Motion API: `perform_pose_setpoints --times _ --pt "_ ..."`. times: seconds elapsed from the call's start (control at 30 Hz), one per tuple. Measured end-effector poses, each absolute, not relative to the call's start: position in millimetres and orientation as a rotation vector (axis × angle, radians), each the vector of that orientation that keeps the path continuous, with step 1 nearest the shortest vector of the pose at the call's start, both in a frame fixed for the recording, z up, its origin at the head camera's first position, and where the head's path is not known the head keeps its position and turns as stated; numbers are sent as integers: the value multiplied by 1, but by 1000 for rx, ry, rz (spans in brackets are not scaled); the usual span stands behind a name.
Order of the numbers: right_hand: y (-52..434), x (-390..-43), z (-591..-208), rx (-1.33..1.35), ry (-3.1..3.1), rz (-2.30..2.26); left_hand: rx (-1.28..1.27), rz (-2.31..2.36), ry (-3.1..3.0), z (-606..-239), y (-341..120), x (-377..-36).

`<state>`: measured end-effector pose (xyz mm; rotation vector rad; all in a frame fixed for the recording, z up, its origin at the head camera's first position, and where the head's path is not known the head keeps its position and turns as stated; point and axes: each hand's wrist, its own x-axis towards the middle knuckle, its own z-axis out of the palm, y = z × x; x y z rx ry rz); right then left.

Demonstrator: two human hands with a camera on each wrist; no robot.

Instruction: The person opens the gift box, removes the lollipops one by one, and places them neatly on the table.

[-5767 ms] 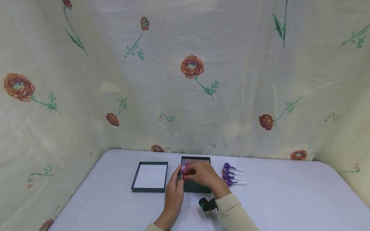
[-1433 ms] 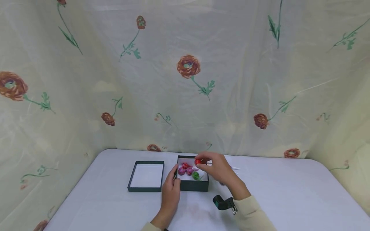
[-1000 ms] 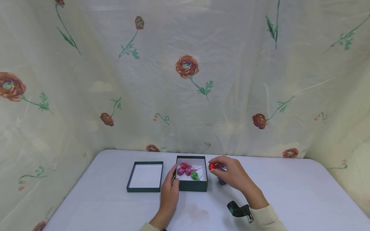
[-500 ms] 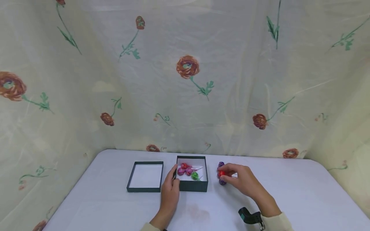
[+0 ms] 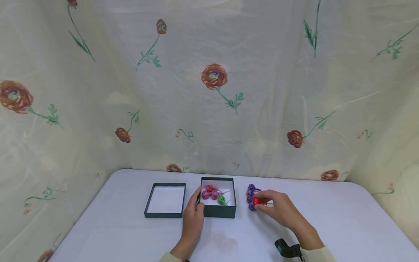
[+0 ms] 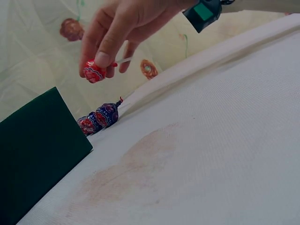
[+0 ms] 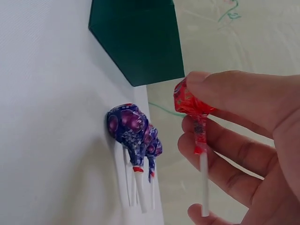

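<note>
My right hand [image 5: 278, 208] pinches a red-wrapped lollipop [image 7: 187, 99] by its head between thumb and fingers, the white stick pointing back toward the palm. It is held above a row of several purple-wrapped lollipops [image 5: 250, 193] lying on the table. In the right wrist view, the row's white sticks lie side by side. My left hand [image 5: 193, 218] grips the left side of a dark green box [image 5: 218, 211]. Inside the open box are a red lollipop [image 5: 208, 188], a green lollipop [image 5: 221, 199] and two pinkish-purple lollipops [image 5: 205, 195].
A shallow dark green lid [image 5: 163, 215] with a white inside lies left of the box. The table [image 5: 131, 236] has a white cloth with a faint brownish stain [image 5: 222, 242] in front of the box. A flowered curtain [image 5: 262, 120] hangs behind and at both sides.
My right hand has lifted the red lollipop out of the box and carried it right, over the purple row, then slightly nearer to me. My left hand has stayed at the box.
</note>
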<state>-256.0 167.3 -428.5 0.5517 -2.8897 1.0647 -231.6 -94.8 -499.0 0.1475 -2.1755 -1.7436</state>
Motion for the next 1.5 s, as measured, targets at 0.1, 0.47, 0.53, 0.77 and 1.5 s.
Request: perform_pose_setpoints --times 0.1,0.47,0.53,0.77,1.5 --pt "168 -256 -432 558 -2913 1045 143 -1746 -2178 -499 -95 -231" --pt "164 -257 -437 516 -2979 941 160 -1728 -2185 -498 -96 -230" --pt "163 -258 -438 494 -2986 933 160 -1727 -2186 -498 -96 -230" --pt "162 -256 -437 518 -2990 895 158 -1736 -2187 -500 -97 -230" --pt "154 -254 -449 477 -3039 849 143 -1753 -2190 -497 -96 -229"
